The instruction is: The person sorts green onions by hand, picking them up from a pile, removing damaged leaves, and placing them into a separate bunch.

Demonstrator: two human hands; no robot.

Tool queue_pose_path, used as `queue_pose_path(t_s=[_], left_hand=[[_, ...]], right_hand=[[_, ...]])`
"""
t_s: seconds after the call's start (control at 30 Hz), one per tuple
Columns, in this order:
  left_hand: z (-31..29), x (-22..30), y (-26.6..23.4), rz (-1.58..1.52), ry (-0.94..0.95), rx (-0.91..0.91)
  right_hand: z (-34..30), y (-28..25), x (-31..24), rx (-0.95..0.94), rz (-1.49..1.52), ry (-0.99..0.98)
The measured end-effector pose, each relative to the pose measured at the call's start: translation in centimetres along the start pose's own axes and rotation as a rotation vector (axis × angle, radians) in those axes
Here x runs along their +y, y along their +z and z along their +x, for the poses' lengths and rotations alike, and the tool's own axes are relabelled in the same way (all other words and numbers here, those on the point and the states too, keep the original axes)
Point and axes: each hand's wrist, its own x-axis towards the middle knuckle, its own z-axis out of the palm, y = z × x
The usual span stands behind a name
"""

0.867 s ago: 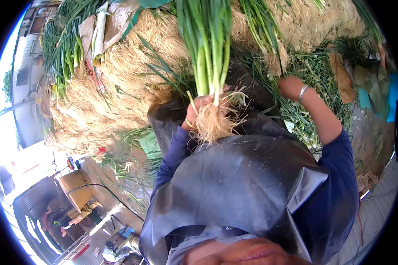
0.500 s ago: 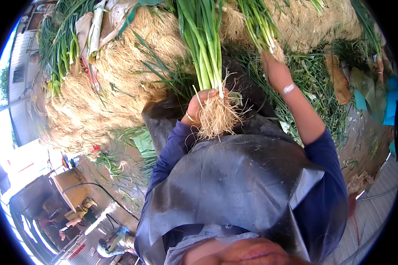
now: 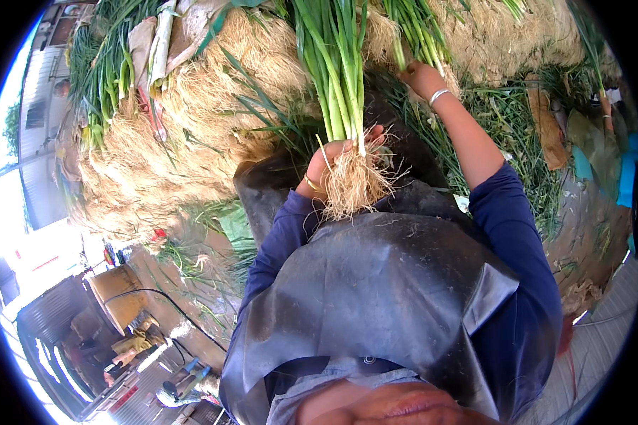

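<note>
Brn floor point(image 3: 588, 227) w/ bright daylight point(image 3: 57, 251) at L.

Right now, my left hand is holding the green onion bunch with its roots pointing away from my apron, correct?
Not quite: in the head view, the roots point toward your apron. Your left hand does hold the green onion bunch.

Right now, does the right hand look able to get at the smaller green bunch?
Probably yes: the right hand is at the smaller green bunch, near its lower end, with nothing visible between.

A black cable point(image 3: 170, 299) (curved) runs by a tan box point(image 3: 112, 289).
</note>
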Motion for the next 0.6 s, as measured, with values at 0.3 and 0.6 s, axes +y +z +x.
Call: queue_pose_path(t_s=[0.3, 0.6], left_hand=[[-0.1, -0.1, 0.6, 0.004, -0.069, -0.053], [-0.9, 0.0, -0.9, 0.048, -0.062, 0.032]], right_hand=[[-7.5, 2.8, -5.0, -0.452, 1.019, 0.055], [-14.5, -1.5, -5.0, -0.675, 0.871, -0.052]])
